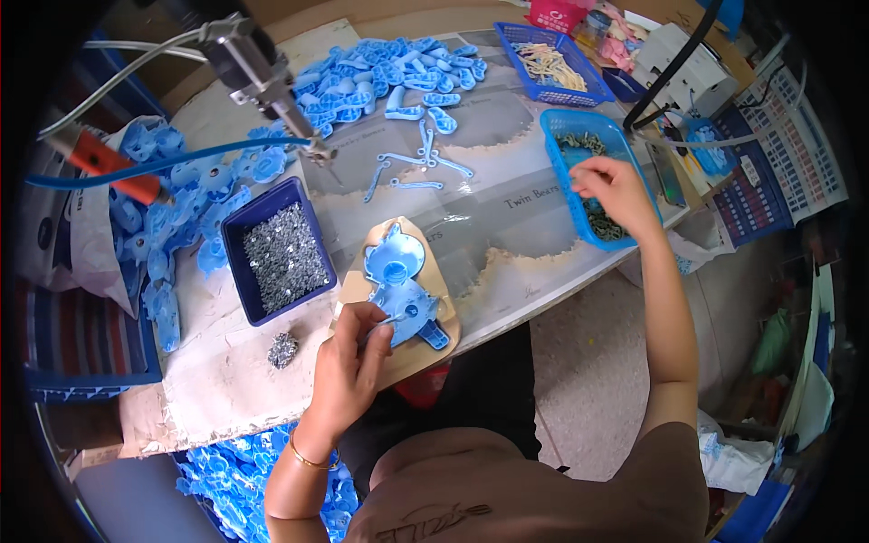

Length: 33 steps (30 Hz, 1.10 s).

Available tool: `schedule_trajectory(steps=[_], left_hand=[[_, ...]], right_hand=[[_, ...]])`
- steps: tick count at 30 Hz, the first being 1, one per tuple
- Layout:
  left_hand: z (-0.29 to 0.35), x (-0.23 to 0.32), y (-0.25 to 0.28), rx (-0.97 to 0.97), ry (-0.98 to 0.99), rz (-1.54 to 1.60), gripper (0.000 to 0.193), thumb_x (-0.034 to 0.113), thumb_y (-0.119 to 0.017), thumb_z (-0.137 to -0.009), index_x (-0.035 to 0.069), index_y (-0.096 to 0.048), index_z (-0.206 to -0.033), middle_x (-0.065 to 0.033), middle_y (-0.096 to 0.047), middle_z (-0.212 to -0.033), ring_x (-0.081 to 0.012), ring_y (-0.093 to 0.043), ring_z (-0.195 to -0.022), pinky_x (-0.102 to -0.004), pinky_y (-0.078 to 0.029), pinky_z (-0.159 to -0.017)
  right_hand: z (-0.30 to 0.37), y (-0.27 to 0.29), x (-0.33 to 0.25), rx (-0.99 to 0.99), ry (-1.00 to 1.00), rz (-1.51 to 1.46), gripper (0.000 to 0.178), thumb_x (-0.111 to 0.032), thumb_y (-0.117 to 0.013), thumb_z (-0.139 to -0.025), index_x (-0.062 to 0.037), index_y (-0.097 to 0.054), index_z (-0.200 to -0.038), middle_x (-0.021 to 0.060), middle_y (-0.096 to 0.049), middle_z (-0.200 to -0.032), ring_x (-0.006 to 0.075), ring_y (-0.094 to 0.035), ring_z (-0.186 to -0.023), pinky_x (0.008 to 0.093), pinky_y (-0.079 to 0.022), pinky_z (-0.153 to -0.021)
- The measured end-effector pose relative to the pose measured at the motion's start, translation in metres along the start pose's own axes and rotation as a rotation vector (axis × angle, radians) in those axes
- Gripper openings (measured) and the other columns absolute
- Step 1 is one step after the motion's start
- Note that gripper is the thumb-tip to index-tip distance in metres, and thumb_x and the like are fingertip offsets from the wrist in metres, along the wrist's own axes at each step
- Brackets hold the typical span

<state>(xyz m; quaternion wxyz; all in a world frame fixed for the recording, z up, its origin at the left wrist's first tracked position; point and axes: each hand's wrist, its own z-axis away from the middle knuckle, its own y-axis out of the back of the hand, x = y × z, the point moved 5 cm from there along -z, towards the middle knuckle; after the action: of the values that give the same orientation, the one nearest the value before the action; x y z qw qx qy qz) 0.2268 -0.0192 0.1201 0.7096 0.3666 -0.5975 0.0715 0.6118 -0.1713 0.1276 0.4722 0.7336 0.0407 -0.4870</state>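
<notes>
On a tan wooden fixture (376, 237) at the table's front edge lies a blue plastic toy shell (398, 258), its hollow inside facing up. A ribbed darker blue piece (434, 336) sits at its lower right. My left hand (355, 348) is at the shell's near side, thumb and fingers closed on a small thin blue plastic piece (391, 319). Out to the right, my right hand (615, 192) is over a light blue basket (554, 136) holding small dark metal parts (605, 222). Its fingertips are pinched together; whatever they hold is too small to make out.
A dark blue tray (237, 294) of small silvery screws stands left of the fixture, below a screwdriver head (317, 149). Thin blue rods (418, 185) lie mid-table. Blue parts heap up at the back (380, 77) and left (181, 199). A purple basket (529, 86) holds pale strips.
</notes>
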Motion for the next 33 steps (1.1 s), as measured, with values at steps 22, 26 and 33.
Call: schedule_trajectory(steps=[22,26,33], left_hand=[[0.0,0.011,-0.011,0.149,-0.227,-0.241,0.019,0.015,-0.066,-0.094,0.003,-0.052,-0.098,-0.0143,-0.069,-0.079,-0.0288,-0.068,-0.064,-0.0369,-0.05,-0.054],[0.003,0.0,-0.009,0.009,-0.087,0.061,0.016,0.017,-0.066,-0.094,0.003,-0.06,-0.099,-0.0134,-0.068,-0.077,-0.0286,-0.064,-0.06,-0.0355,-0.049,-0.054],[0.001,0.006,0.009,0.151,-0.28,-0.239,0.025,0.021,-0.072,-0.089,0.004,-0.066,-0.107,-0.011,-0.068,-0.085,-0.029,-0.061,-0.076,-0.0379,-0.05,-0.07]], right_hand=[[0.092,-0.145,-0.159,-0.578,0.13,-0.409,0.012,-0.007,-0.067,-0.091,0.0012,-0.07,-0.099,0.0031,-0.067,-0.078,0.0076,-0.062,-0.065,0.0229,-0.051,-0.058],[0.088,-0.152,-0.15,-0.823,-0.106,-0.611,0.011,-0.005,-0.067,-0.091,0.0006,-0.07,-0.1,0.0025,-0.067,-0.078,0.0074,-0.061,-0.064,0.0227,-0.051,-0.058],[0.091,-0.163,-0.16,-0.652,0.22,-0.508,0.024,-0.005,-0.07,-0.089,-0.0012,-0.066,-0.113,0.0026,-0.068,-0.095,0.0054,-0.062,-0.083,0.0221,-0.05,-0.072]])
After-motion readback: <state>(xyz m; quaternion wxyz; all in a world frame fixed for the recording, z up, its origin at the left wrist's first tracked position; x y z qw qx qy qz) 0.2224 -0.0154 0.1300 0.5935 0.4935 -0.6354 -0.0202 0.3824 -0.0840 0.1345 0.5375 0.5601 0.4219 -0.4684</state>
